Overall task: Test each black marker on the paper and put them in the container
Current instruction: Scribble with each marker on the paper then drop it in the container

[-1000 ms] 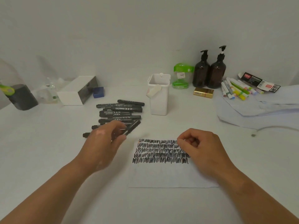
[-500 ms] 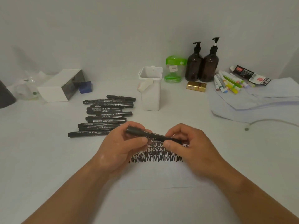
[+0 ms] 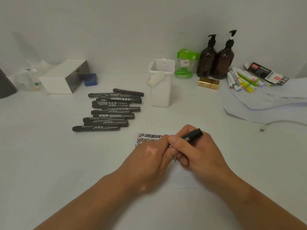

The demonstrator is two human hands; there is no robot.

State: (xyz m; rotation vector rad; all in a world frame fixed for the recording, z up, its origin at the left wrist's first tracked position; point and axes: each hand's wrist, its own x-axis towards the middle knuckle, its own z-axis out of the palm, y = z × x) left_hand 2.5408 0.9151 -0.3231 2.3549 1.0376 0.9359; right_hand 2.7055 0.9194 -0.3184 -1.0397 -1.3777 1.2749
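My right hand (image 3: pixel 199 153) grips a black marker (image 3: pixel 192 134), whose back end sticks up and to the right past my knuckles. My left hand (image 3: pixel 149 156) is closed against the marker's front end, which is hidden between both hands. Both hands hover over the white paper (image 3: pixel 187 180), covering most of the black scribbles (image 3: pixel 149 136). A pile of several black markers (image 3: pixel 113 110) lies on the table to the left. The white container (image 3: pixel 161 87) stands upright behind the paper, and its inside is not visible.
Along the back stand a white box (image 3: pixel 63 77), a blue block (image 3: pixel 90 79), a green-lidded jar (image 3: pixel 186 63), two brown pump bottles (image 3: pixel 216 58) and a gold box (image 3: pixel 208 83). Coloured markers (image 3: pixel 242 80), loose sheets (image 3: pixel 265 105) and a cable (image 3: pixel 282 122) lie at right.
My left hand lifted a marker from the pile and brought it over the paper. My right hand took hold of it, and the marker now tilts up to the right.
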